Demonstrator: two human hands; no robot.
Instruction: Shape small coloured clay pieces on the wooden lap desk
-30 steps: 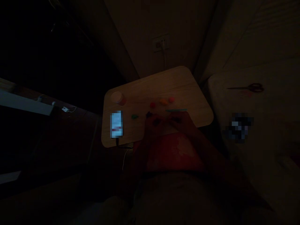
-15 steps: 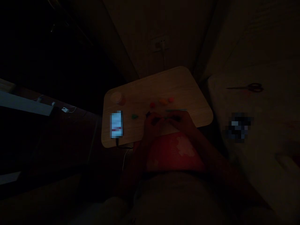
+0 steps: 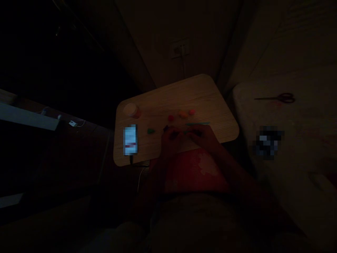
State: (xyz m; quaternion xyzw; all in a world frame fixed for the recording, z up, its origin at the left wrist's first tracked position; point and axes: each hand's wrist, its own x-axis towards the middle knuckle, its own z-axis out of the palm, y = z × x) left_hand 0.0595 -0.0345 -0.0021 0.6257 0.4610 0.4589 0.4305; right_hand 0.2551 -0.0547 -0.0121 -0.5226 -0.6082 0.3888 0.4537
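The scene is very dark. My left hand (image 3: 170, 139) and my right hand (image 3: 204, 137) rest together at the near edge of a small wooden table (image 3: 210, 95). Their fingers are curled round small dark bits I cannot make out. Just beyond the hands lie small lumps: a green one (image 3: 151, 131), a red one (image 3: 171, 118), an orange one (image 3: 183, 114) and a pink one (image 3: 192, 111). A thin green stick (image 3: 197, 123) lies by my right hand.
A lit phone (image 3: 130, 139) on a cable lies at the table's left. A small jar (image 3: 132, 110) stands behind it. Scissors (image 3: 279, 98) lie on the pale bed at right. A wall socket (image 3: 179, 49) is behind the table. A red cushion (image 3: 195, 172) sits on my lap.
My hands have drawn slightly closer together and shifted a little over the near table edge. Nothing else has moved.
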